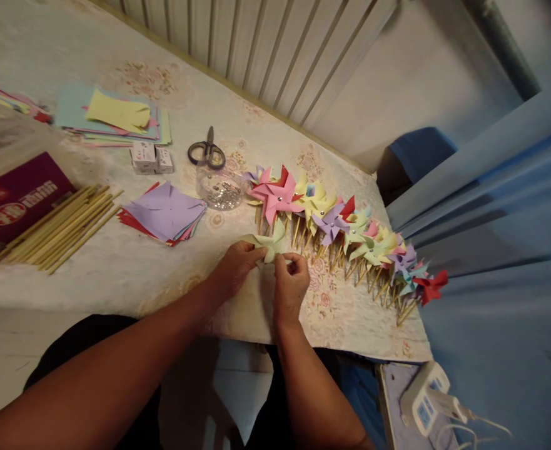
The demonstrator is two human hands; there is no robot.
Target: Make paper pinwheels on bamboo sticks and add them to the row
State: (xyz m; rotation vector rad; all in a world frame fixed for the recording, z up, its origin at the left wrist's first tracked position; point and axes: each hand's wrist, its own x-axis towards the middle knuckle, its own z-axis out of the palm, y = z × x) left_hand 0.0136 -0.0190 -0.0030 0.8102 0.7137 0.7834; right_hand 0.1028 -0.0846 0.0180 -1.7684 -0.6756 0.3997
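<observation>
Two bare forearms (162,350) reach over dark-clothed legs (92,340) to a floral tablecloth (237,319); a white power strip (423,403) lies low at the right, beyond the cloth's edge. Just past the near margin, the left hand (237,265) is closed on one side of a pale green paper pinwheel (275,242), thumb uppermost. The right hand (294,281) pinches the opposite side between thumb and fingertips. The pinwheel is thus suspended between both hands, above the cloth and near the close end of a row of pinwheels.

To the left, a bundle of wooden sticks (64,231) lies beside a purple printed package (26,194); whether the two touch cannot be told. Between the bundle and the hands sits a stack of paper squares (165,209), lavender uppermost, red edges showing beneath. The row of pinwheels (331,222), mounted on sticks, runs rightward from a pink specimen to a red one.

Farther back, a clear round dish (201,192) contains small silvery pieces (227,196); black-handled scissors (208,145) lie just behind it. Left of these are small printed boxes (144,157) and a pile of coloured sheets (71,106), topped by a notched yellow piece (116,111). A ribbed pale panel (237,44) bounds the table behind.
</observation>
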